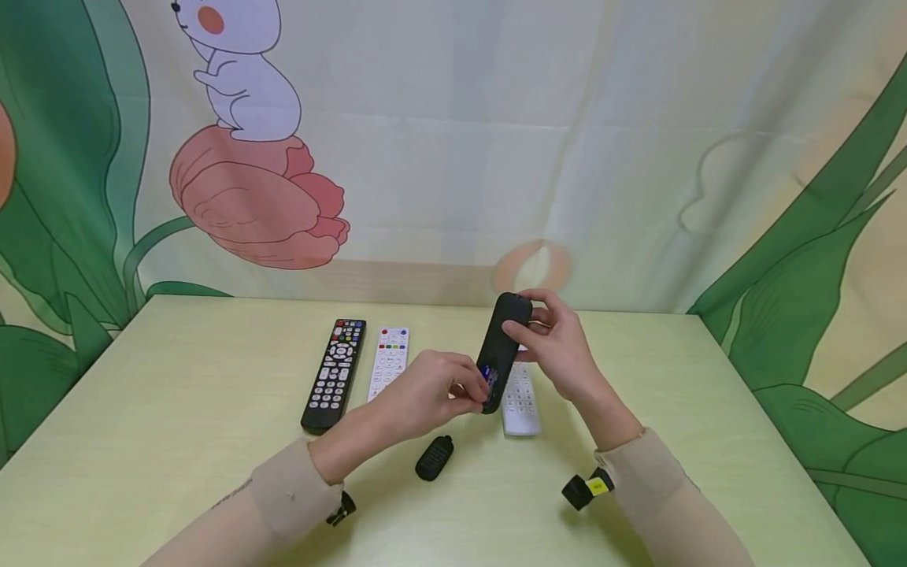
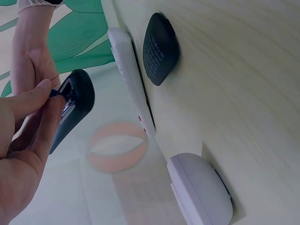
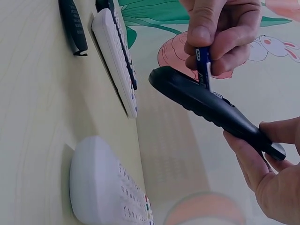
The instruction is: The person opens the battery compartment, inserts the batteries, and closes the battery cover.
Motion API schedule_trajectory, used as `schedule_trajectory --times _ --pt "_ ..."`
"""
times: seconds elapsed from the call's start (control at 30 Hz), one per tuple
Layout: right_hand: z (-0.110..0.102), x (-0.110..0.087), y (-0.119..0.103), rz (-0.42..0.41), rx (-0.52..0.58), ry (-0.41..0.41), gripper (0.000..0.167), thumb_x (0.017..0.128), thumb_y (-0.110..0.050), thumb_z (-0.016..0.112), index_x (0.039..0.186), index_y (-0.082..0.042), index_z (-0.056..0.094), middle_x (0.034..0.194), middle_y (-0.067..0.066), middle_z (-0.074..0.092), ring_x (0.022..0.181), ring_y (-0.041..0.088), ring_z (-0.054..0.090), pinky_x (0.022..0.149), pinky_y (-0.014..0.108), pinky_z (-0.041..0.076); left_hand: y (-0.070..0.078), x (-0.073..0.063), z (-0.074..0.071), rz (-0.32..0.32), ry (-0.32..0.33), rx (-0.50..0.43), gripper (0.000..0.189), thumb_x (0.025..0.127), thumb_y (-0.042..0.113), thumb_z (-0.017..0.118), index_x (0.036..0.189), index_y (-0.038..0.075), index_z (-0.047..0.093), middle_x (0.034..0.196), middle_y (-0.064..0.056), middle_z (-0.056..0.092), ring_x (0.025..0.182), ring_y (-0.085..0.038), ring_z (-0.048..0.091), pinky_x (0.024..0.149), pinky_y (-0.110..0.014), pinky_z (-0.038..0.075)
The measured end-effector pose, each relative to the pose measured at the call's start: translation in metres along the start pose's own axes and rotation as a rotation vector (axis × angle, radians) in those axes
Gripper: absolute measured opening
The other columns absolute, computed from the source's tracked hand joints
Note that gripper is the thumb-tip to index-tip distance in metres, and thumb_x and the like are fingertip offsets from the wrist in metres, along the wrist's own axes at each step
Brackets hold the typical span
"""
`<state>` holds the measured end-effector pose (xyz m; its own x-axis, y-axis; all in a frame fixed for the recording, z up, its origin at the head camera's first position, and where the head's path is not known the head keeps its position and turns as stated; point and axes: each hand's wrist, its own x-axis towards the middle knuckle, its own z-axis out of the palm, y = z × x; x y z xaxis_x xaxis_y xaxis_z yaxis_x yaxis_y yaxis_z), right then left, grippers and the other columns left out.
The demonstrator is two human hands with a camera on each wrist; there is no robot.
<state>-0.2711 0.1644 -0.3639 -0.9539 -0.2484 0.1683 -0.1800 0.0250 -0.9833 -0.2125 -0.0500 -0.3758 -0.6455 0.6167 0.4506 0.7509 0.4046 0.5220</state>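
Observation:
Above the table, my right hand (image 1: 564,350) grips the far end of a black remote control (image 1: 505,339), its back turned up and the battery compartment uncovered. My left hand (image 1: 435,394) is at the near end of that remote. Between its thumb and fingers it pinches a blue battery (image 3: 203,65), which stands tilted with its lower end at the compartment in the right wrist view. Another blue battery (image 3: 218,95) shows partly inside. A black battery cover (image 1: 434,457) lies on the table below the hands, printed side up.
A black remote (image 1: 335,374) and a white remote (image 1: 389,358) lie to the left, the white one partly behind my left forearm. Another white remote (image 1: 520,405) lies under the held one. A printed curtain (image 1: 453,157) hangs behind the table (image 1: 212,394).

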Motion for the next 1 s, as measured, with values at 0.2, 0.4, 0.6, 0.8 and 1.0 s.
schedule_trajectory --times 0.2,0.4,0.6,0.8,1.0 --pt "0.0018 -0.0007 -0.0018 0.003 0.003 -0.006 0.048 0.097 0.003 0.067 0.140 0.000 0.048 0.116 0.025 0.061 0.101 0.028 0.070 0.071 0.042 0.063 0.0009 -0.0018 0.0029 -0.015 0.036 -0.007 0.013 0.081 -0.002 0.085 0.084 0.006 0.076 0.091 0.001 0.070 0.084 -0.010 0.069 0.074 -0.019 0.057" --pt "0.0026 -0.0011 -0.0033 0.001 0.014 -0.013 0.048 0.097 0.002 0.067 0.141 0.000 0.048 0.119 0.026 0.061 0.102 0.029 0.070 0.072 0.042 0.063 0.0029 -0.0051 0.0065 -0.098 0.088 0.023 0.033 0.077 0.004 0.090 0.100 0.007 0.067 0.098 -0.002 0.060 0.087 -0.019 0.062 0.078 -0.027 0.056" --pt "0.0029 -0.0007 -0.0042 -0.003 0.020 -0.024 0.048 0.097 0.003 0.067 0.141 0.001 0.047 0.117 0.026 0.061 0.100 0.028 0.070 0.072 0.042 0.063 0.0028 -0.0058 0.0086 -0.259 0.137 -0.044 0.072 0.073 0.007 0.094 0.134 0.007 0.055 0.116 -0.008 0.054 0.100 -0.024 0.055 0.079 -0.034 0.058" --pt "0.0027 0.0002 -0.0050 -0.005 0.011 -0.038 0.048 0.097 0.002 0.068 0.141 0.001 0.047 0.118 0.026 0.061 0.102 0.029 0.070 0.072 0.042 0.063 0.0028 -0.0052 0.0094 -0.365 0.144 -0.176 0.090 0.073 0.002 0.093 0.149 0.005 0.046 0.117 -0.008 0.053 0.102 -0.022 0.058 0.075 -0.032 0.061" --pt "0.0028 0.0005 -0.0055 0.000 0.007 -0.045 0.048 0.097 0.001 0.068 0.141 0.000 0.048 0.121 0.027 0.061 0.103 0.030 0.070 0.072 0.042 0.063 0.0032 -0.0045 0.0087 -0.404 0.124 -0.285 0.095 0.073 -0.002 0.091 0.153 0.005 0.041 0.115 -0.008 0.056 0.096 -0.020 0.064 0.073 -0.025 0.060"
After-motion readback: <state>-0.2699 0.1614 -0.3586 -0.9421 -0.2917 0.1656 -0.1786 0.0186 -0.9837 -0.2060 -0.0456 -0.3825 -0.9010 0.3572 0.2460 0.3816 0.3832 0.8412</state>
